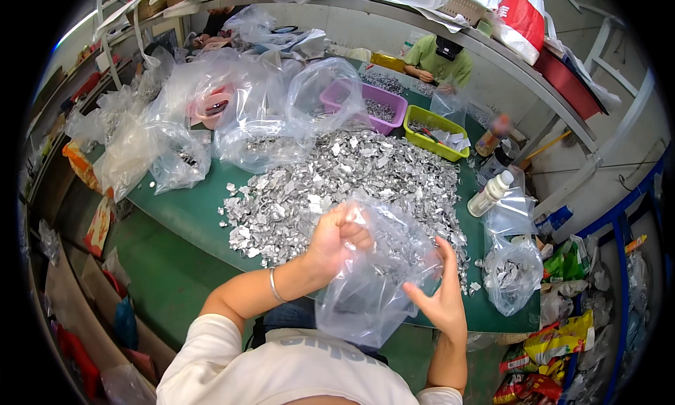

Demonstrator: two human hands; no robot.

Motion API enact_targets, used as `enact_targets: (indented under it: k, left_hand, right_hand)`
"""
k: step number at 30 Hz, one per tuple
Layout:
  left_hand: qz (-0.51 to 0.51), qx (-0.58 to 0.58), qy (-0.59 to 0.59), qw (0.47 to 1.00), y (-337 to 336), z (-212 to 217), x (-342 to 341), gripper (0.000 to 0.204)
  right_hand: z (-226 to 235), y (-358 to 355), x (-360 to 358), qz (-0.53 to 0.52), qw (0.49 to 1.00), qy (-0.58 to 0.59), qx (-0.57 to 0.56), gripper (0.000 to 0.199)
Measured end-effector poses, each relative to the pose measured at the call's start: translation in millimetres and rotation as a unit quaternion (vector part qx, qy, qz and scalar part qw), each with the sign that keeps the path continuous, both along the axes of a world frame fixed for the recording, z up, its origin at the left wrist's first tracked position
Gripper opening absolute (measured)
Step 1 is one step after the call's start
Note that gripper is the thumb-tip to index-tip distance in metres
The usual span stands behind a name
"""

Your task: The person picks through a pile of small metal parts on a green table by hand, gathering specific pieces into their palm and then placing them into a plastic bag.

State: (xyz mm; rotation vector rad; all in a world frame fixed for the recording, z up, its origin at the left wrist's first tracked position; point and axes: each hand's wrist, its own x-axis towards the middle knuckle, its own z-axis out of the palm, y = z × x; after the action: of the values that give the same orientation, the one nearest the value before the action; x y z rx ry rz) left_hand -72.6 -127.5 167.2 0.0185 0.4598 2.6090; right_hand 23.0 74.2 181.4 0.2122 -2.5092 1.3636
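My left hand (342,238) is closed in a fist at the upper left edge of a clear plastic bag (365,308), gripping its film. The bag hangs in front of my body, over the near edge of the green table (184,211). My right hand (441,299) is at the bag's right side, with thumb and fingers spread apart and the fingertips by the film. Behind and through the bag shows a wide heap of small silvery metal pieces (351,169). Whether any pieces lie inside the bag I cannot tell.
Purple (387,126) and lime-green baskets (460,155) stand beyond the heap. Large clear bags (264,113) crowd the left. At right are a white bottle (490,194) and a bag of metal pieces (512,282). Across the table sits another person (457,66). A loaded shelf overhangs the back.
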Motion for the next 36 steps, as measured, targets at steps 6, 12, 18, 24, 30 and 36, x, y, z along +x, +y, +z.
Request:
enact_targets:
  k: [6,12,18,24,30,36]
  left_hand:
    - [-0.009,0.206,0.113,0.972,3.4,33.2,-1.0,0.027]
    - [0.033,0.126,-0.130,0.983,-0.3,59.0,14.7,0.020]
    - [-0.082,0.059,-0.068,0.993,-18.0,-33.5,6.4,0.009]
    - [0.101,-0.357,0.173,0.912,-29.2,-30.1,10.0,0.046]
    - [0.178,-0.557,0.614,0.531,-36.3,39.3,42.2,0.044]
    - [-0.279,-0.382,0.434,0.766,-13.4,-12.5,-15.2,0.039]
  right_hand:
    - [6.6,10.5,7.2,0.110,0.944,-0.309,0.016,0.041]
    - [-25.4,9.1,12.5,0.183,0.606,-0.274,-0.724,0.028]
    - [-1.8,43.7,5.9,0.237,0.525,-0.021,-0.817,0.026]
    - [-19.9,29.4,-7.7,0.184,0.573,-0.110,-0.791,0.026]
    - [-9.3,3.6,-8.2,0.028,0.742,-0.105,-0.661,0.033]
    - [-14.0,34.7,-22.9,0.347,0.569,-0.205,-0.717,0.056]
